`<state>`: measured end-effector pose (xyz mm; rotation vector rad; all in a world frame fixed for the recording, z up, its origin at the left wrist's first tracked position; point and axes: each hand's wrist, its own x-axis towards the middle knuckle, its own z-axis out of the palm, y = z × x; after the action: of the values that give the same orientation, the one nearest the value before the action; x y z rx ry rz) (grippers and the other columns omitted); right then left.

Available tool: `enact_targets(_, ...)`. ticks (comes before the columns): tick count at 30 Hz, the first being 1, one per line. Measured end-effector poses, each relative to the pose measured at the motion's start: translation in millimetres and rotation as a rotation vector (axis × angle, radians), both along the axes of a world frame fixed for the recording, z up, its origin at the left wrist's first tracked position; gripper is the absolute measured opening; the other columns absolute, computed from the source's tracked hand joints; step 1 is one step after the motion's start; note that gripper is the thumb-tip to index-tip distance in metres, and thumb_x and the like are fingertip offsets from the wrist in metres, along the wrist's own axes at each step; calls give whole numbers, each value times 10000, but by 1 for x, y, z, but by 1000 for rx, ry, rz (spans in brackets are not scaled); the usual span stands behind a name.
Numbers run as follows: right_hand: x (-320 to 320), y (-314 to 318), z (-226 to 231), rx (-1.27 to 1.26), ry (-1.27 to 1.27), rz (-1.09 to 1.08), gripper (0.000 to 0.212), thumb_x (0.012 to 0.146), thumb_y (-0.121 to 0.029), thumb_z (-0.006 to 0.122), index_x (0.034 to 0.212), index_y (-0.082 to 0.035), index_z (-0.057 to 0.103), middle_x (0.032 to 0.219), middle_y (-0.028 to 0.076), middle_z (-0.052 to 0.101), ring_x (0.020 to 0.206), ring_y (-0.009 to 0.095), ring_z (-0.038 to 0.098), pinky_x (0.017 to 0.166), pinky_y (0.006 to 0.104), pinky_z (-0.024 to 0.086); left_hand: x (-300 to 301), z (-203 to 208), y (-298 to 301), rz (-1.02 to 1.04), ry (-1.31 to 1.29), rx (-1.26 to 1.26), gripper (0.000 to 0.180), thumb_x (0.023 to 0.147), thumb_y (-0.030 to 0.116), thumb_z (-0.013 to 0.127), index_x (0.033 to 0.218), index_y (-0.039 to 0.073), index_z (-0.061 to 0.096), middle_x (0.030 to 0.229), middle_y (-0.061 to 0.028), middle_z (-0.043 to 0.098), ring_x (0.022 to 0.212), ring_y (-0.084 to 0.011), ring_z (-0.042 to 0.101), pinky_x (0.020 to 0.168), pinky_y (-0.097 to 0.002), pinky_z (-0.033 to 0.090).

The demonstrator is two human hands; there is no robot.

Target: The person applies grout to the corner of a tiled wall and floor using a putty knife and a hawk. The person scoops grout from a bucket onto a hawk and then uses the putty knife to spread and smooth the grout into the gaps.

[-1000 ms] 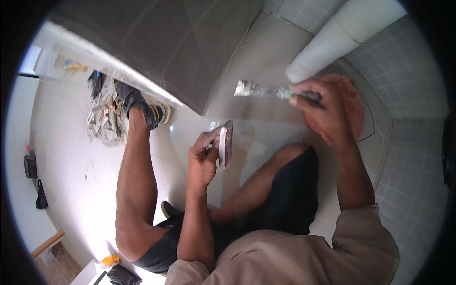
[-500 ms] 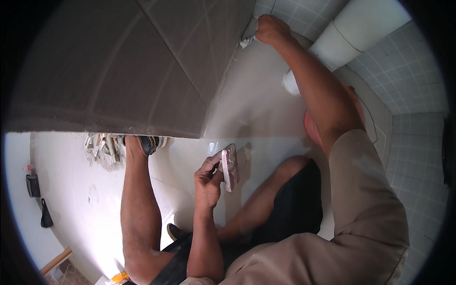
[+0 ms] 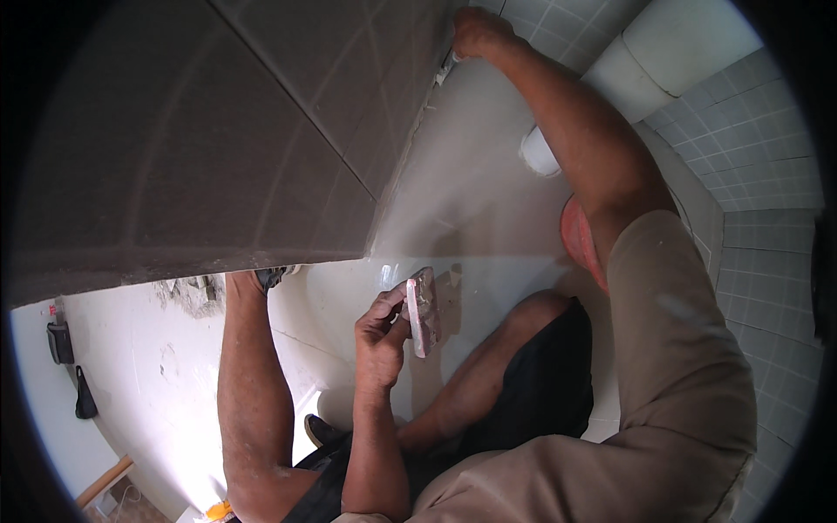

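My left hand [image 3: 380,336] is closed round a small flat slab [image 3: 422,312], pinching it by its left side between thumb and fingers. The slab has a pinkish edge and a grey, crusty face, and stands on edge above the pale floor. At the far end of my outstretched arm, my right hand [image 3: 479,35] is curled at the foot of the dark tiled wall [image 3: 288,166]. Just below those fingers, a small whitish bit [image 3: 445,68] shows along the wall's bottom joint. What the right fingers grip is hidden.
White pipes [image 3: 667,57] run along the far right, before a grey tiled wall [image 3: 767,288]. A short white pipe stub [image 3: 539,152] rises from the floor. A red rounded object [image 3: 582,235] is partly behind my right arm. Rubble [image 3: 193,295] lies past my left foot.
My right hand has moved farther away and slightly left along the wall's foot. The wall covers more of the rubble and left foot. My left hand keeps the slab almost in place.
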<state>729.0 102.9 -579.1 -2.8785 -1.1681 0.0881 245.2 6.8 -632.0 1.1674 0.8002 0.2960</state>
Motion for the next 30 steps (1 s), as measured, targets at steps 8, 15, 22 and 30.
enact_targets(8,-14,5,-5,123,63,-72,213,791,-175,727,941,-31,773,1033,209,747,1003,366,730,807,444,599,1,5,0,0,-2,-56,375,949,-74,576,1293,22,689,1141,-57,680,1055,-168,642,938,-328,538)
enact_targets(15,-12,-19,4,303,138,-169,350,763,-211,753,1057,-23,742,1132,223,722,1078,354,706,914,438,569,1,-5,-2,-12,-53,-20,357,955,-54,589,1293,10,684,1121,-59,688,1049,-162,644,882,-312,558)
enact_targets(22,-15,-43,9,352,44,-308,425,778,-239,770,1135,-14,723,1173,208,721,1119,364,694,946,423,567,0,2,0,-4,-44,-83,378,957,-59,579,1319,9,664,1165,-69,690,1038,-161,658,870,-310,561)
enact_targets(30,11,-51,-24,216,258,-178,331,736,-237,861,1047,-150,792,1093,78,767,1047,285,714,935,405,545,4,3,0,-16,-56,-64,396,950,-67,571,1328,14,659,1179,-73,691,1042,-161,661,853,-306,566)
